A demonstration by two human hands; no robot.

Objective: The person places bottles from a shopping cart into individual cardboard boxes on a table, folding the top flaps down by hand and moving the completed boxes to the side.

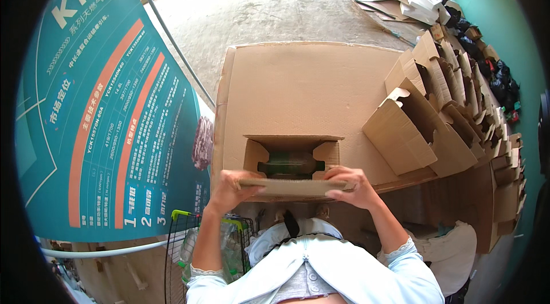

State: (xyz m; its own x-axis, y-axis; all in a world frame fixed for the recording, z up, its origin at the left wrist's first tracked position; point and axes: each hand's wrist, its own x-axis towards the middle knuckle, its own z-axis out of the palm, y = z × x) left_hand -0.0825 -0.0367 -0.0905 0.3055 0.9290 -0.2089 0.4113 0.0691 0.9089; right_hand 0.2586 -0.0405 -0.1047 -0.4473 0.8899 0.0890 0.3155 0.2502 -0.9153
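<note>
An open cardboard box (327, 149) stands at the near edge of the work surface, directly in front of me. Inside it a dark green bottle (289, 165) lies on its side, its narrower end pointing right. The box's near flap (295, 187) sticks up toward me and hides the lower front of the bottle. My left hand (236, 189) grips the flap's left end between thumb and fingers. At the other end, my right hand (347, 182) pinches the same flap, thumb on the near side.
Brown cardboard (298, 89) covers the work surface. Several open boxes (401, 132) lean in a row on the right. A teal printed banner (103, 109) stands left, above a wire basket (182, 246) of plastic bottles. Scrap cardboard (381, 6) and black bags (501, 83) lie farther back.
</note>
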